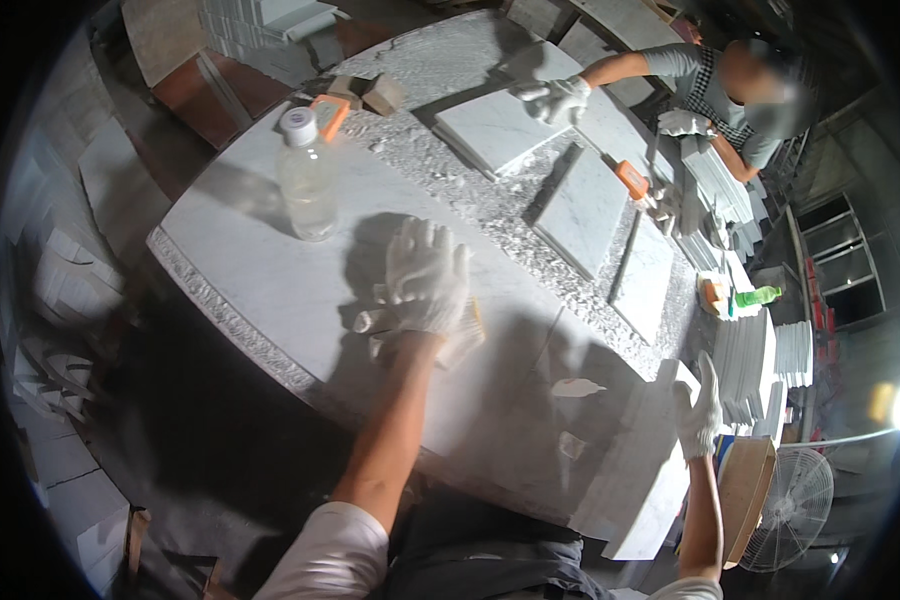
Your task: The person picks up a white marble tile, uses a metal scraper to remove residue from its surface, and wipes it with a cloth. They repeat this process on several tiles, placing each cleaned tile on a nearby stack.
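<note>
My left hand point(425, 275), in a white knit glove, lies over a crumpled pale bundle point(462, 340) on the white marble-look table slab point(240, 250). Its fingers stretch forward; whether the bundle is a cloth or a spare glove I cannot tell. My right hand point(701, 410), gloved too, is upright with fingers extended and thumb apart. It is beside the right edge of a stack of pale stone tiles point(635, 465); contact is unclear. Beyond my left hand stands a clear plastic bottle point(308, 185) with a white cap, part-filled with clear liquid.
Across the table, a person's gloved hand point(560, 100) rests on a marble tile point(500, 130). Two more tiles point(582, 210) lie on white rubble. An orange tool point(330, 116) and small blocks point(382, 94) sit far left. Tile stacks point(745, 370) and a fan point(792, 505) stand right.
</note>
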Available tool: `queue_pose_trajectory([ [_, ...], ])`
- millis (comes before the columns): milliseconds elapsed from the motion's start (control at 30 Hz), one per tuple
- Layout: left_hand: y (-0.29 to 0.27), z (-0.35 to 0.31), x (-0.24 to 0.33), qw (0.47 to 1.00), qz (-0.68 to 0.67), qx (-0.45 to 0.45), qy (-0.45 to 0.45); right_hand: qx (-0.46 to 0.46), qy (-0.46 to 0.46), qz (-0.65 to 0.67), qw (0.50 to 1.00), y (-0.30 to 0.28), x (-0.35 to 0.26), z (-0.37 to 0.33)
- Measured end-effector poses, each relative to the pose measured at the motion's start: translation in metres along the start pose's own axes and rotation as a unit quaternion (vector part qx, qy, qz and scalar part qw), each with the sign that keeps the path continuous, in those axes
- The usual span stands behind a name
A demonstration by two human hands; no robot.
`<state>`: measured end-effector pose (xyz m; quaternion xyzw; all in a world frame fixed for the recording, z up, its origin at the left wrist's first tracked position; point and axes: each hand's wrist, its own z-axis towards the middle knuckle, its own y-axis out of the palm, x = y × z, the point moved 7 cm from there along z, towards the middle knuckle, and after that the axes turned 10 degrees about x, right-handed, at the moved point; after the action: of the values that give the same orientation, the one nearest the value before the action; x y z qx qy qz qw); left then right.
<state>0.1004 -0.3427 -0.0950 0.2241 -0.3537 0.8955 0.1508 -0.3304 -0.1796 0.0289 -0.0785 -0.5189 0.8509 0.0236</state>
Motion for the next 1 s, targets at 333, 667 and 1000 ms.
queue_pose_trajectory([
  [333,0.015,-0.004,0.002,0.997,0.037,-0.049,0.042,-0.036,-0.012,-0.069,0.997,0.0,0.07,-0.073],
  [667,0.012,-0.007,0.014,0.991,0.073,-0.038,0.103,0.023,0.024,-0.021,0.999,-0.024,0.045,-0.066],
  [1000,0.013,-0.017,0.018,0.981,0.142,0.007,0.131,-0.026,-0.012,0.002,1.0,0.01,0.035,-0.015],
])
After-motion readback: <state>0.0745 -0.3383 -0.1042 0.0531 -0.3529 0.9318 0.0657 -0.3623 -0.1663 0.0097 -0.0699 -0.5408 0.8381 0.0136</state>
